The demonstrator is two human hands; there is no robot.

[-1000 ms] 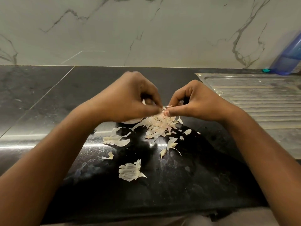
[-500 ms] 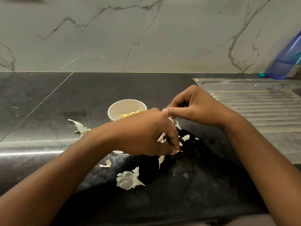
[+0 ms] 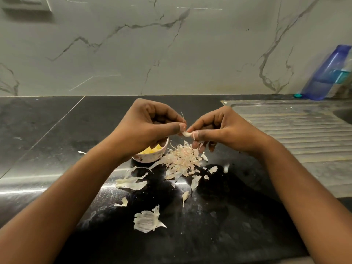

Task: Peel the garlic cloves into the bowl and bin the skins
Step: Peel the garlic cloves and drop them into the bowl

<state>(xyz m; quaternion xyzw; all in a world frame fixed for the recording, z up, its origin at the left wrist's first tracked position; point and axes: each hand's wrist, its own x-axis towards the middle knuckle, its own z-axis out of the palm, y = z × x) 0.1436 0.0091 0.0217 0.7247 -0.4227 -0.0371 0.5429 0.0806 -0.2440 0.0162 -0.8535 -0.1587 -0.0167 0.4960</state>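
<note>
- A grey marble wall (image 3: 171, 44) with dark veins closed off the back, and 1 socket plate (image 3: 26, 2) sat in its top left corner.
- A glossy black countertop (image 3: 47, 130) filled the foreground, dusted with pale flecks.
- A ribbed steel drainboard (image 3: 295, 134) lay to the right, flush with the counter.
- 1 blue bottle (image 3: 327, 73) leaned against the wall behind the drainboard, with a teal cap (image 3: 297, 95) just beside its base.
- The left hand (image 3: 150, 126), fingers curled, hid the far half of the white bowl (image 3: 152, 157); its thumb tip pinched 1 end of the garlic clove (image 3: 187, 133).
- The right hand (image 3: 219, 128) pinched the clove's other end between thumb and forefinger, above the counter.
- The pile of skins (image 3: 182, 159) lay just right of the bowl, under both hands, with looser scraps strewn nearer the viewer.
- Yellow peeled cloves (image 3: 151, 150) showed inside the bowl.
- 1 large skin piece (image 3: 146, 221) lay apart, well forward.
- Half a second before, the left hand was low over the skins and the bowl stood in full view; it had since risen to meet the right hand.
</note>
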